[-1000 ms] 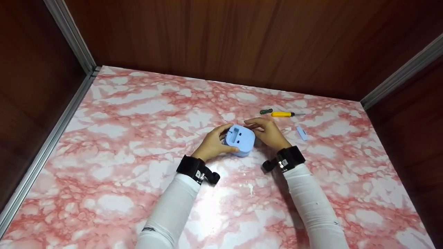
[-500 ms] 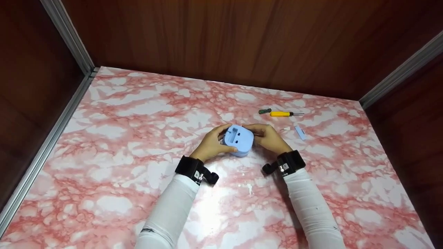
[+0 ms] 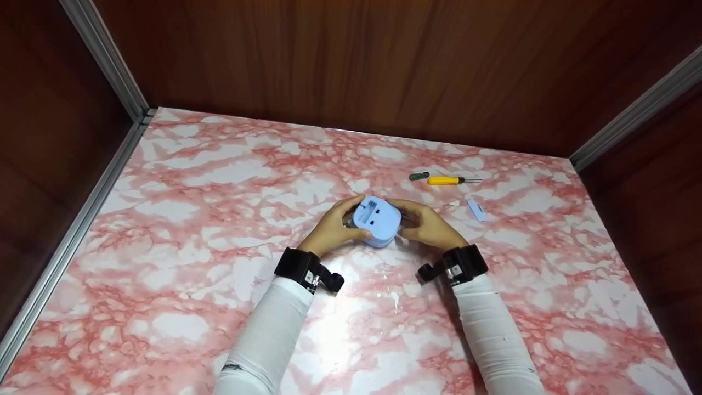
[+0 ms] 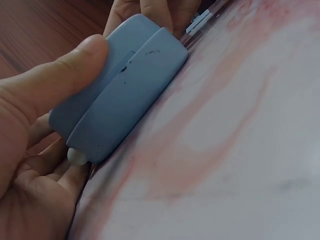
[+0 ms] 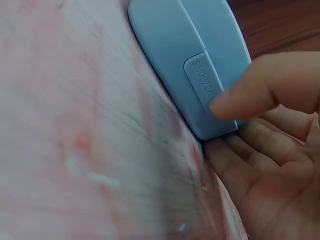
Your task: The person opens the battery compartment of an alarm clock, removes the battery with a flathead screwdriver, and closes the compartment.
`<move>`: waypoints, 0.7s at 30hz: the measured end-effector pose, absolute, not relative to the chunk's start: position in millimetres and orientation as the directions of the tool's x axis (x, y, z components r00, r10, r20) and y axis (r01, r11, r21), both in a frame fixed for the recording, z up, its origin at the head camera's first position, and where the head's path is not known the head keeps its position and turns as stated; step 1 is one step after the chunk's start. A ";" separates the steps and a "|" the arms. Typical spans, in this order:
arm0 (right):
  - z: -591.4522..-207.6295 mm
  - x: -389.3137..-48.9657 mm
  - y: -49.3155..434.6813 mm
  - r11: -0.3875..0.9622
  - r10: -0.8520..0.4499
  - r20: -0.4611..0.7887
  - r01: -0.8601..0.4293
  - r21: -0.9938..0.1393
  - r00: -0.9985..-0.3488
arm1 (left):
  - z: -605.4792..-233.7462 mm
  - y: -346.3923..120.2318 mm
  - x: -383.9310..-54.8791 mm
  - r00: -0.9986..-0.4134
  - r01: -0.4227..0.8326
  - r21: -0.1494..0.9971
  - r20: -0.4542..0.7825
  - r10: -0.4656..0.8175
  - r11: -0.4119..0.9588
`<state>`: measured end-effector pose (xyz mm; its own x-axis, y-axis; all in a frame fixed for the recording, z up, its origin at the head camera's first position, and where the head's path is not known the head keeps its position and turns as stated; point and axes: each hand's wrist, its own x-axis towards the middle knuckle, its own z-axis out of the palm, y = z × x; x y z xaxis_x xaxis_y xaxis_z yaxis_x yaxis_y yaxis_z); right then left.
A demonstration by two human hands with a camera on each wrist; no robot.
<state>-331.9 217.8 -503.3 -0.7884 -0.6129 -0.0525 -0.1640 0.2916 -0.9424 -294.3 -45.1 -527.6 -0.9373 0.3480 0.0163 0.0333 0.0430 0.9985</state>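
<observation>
Device, light blue and rounded, sits just right of the centre of the frame in the head view, and we count one of it point(image 3: 385, 222). Its upward face shows one recess and two dark holes; in the left wrist view we see one pale knob point(image 4: 77, 156) at its lower corner, and in the right wrist view one button point(image 5: 204, 80) lettered "SNOOZE/".

Two hands grip it from opposite sides: the left hand point(image 3: 335, 227) with its thumb over the near edge, the right hand point(image 3: 431, 224) with its thumb on the button. We cannot tell whether the device touches the table point(image 3: 192, 247).

Toward the upper right of the frame we count four loose things: one yellow screwdriver point(image 3: 444, 180), one small dark green piece point(image 3: 419, 176) at its handle end, one light blue strip point(image 3: 476, 210) below them, and one tiny white piece point(image 3: 454, 203) near the right hand.

We see three brown panels standing along the table's left, far and right edges. The far edge lies well beyond the hands; the widest stretch of tabletop runs left of them.
</observation>
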 end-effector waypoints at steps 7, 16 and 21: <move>-506.2 -322.9 222.1 0.284 -0.564 -0.039 -0.149 -0.947 -0.825 | -530.1 -46.1 -295.5 -0.945 0.039 0.999 0.038 0.326 -0.004; -507.9 -319.3 216.7 0.384 -0.497 -0.050 -0.168 -0.908 -0.866 | -531.0 -46.0 -296.4 -0.950 0.047 0.999 0.053 0.307 -0.028; -508.5 -318.1 216.5 0.395 -0.474 -0.045 -0.167 -0.904 -0.880 | -531.8 -44.6 -297.5 -0.956 0.050 0.998 0.055 0.287 -0.023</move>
<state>-318.1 216.5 -508.5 -0.8796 -0.4736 -0.0447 -0.1667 0.3948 -0.9035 -297.5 -44.6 -531.8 -0.9562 0.2875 0.0548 0.0503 -0.0232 0.9985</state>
